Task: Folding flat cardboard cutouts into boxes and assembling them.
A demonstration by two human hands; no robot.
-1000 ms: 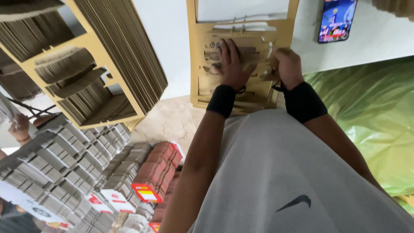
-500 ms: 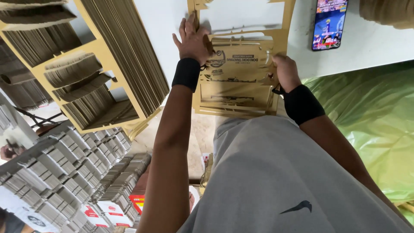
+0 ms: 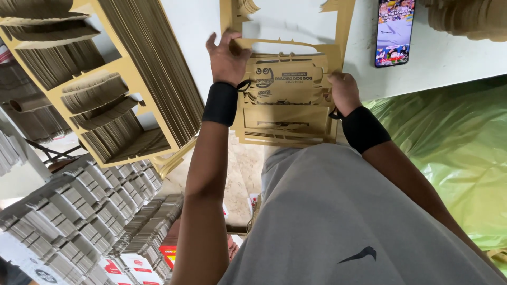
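Observation:
A stack of tan die-cut cardboard sheets [image 3: 288,113] lies at the near edge of a white table [image 3: 438,63], overhanging it. My left hand [image 3: 226,57] grips the upper left corner of the top sheet, fingers curled over its cut-out frame. My right hand [image 3: 343,92] presses on the stack's right edge, thumb on the printed panel. Both wrists wear black bands.
A phone [image 3: 395,31] with a lit screen lies on the table to the right. A tall stack of cardboard frames [image 3: 105,79] leans at left. Folded printed cartons [image 3: 79,211] pile on the floor. Green plastic sheeting [image 3: 454,148] hangs at right. More cardboard [image 3: 470,18] sits top right.
My left hand has moved from the middle of the stack up to its top left corner and taken hold of the top sheet. The right hand has stayed on the right edge.

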